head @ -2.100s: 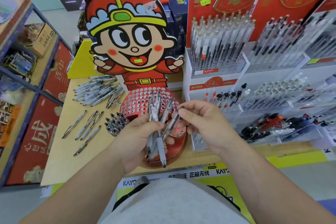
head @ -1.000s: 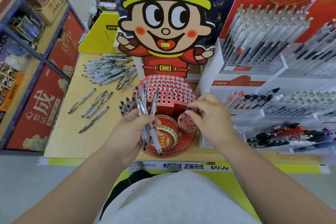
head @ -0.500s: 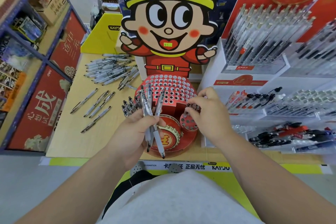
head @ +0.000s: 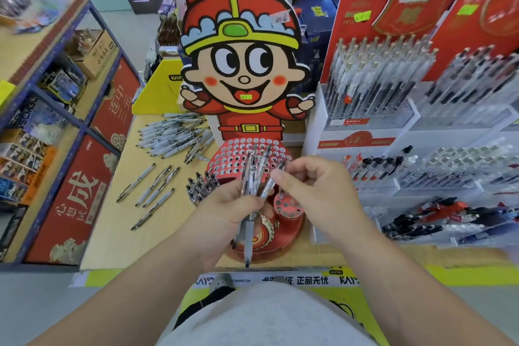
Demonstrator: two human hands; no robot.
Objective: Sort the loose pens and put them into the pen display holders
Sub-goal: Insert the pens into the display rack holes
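My left hand [head: 224, 212] grips a bundle of clear pens [head: 252, 177], tips pointing down toward me. Beside it, my right hand [head: 314, 191] pinches the top of one pen [head: 271, 181] in that bundle. Both hands hover over the red cartoon pen holder [head: 236, 157], whose holed top tier shows behind the pens. A small round holed cup [head: 285, 205] on the holder's base sits just below my right hand. Loose pens lie on the table: a pile [head: 174, 137] at the back left and a few single ones [head: 153, 191] nearer.
A cluster of pens [head: 200, 185] stands left of the red holder. Filled white and clear pen racks [head: 387, 87] line the right side. A blue shelf unit [head: 50, 98] with boxes stands at the left. The wooden table [head: 112, 236] ends near my body.
My right hand left the small holed cup and came up to the bundle, where it now pinches a pen. The view tilted upward.
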